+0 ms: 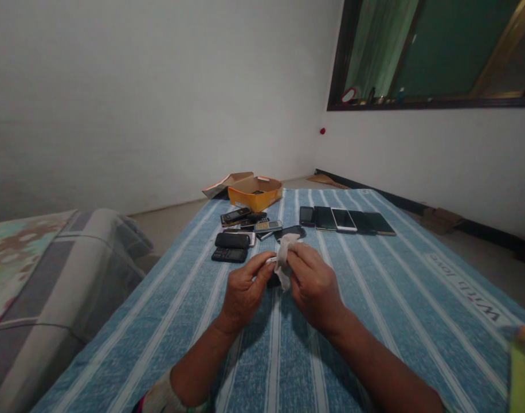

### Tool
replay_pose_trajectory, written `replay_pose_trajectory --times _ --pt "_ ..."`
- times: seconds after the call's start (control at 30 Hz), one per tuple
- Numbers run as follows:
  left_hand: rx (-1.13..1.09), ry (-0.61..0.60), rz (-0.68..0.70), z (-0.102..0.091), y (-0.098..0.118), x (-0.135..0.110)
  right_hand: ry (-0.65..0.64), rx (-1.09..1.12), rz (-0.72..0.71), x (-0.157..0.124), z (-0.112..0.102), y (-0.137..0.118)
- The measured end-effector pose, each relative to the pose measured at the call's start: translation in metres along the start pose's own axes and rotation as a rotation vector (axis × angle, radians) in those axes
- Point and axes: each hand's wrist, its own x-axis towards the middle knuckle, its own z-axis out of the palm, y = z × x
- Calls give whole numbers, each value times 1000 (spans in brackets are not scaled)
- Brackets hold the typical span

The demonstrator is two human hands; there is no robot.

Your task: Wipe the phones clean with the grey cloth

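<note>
The left grip is curled shut around a small dark phone, mostly hidden, while the right grip pinches a white cloth against it, holding the handset steady above the striped bedcover. Beyond the grips, keypad phones lie clustered and smartphones sit side by side, screens up, near an orange cardboard box.

"With love" — upside down — is printed on the blue striped bedsheet in white-backed lettering.
</note>
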Motion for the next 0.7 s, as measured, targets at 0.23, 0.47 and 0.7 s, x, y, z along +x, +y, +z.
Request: replay_pose_trajectory --times 0.23,0.47,0.7 --pt "18 2 -21 0 0 1 -4 77 112 -2 3 13" --pt "19 16 -21 -1 -3 0 -15 407 453 4 1 14" --pt "-76 -45 -59 -1 -2 0 -15 429 400 6 -6 7"
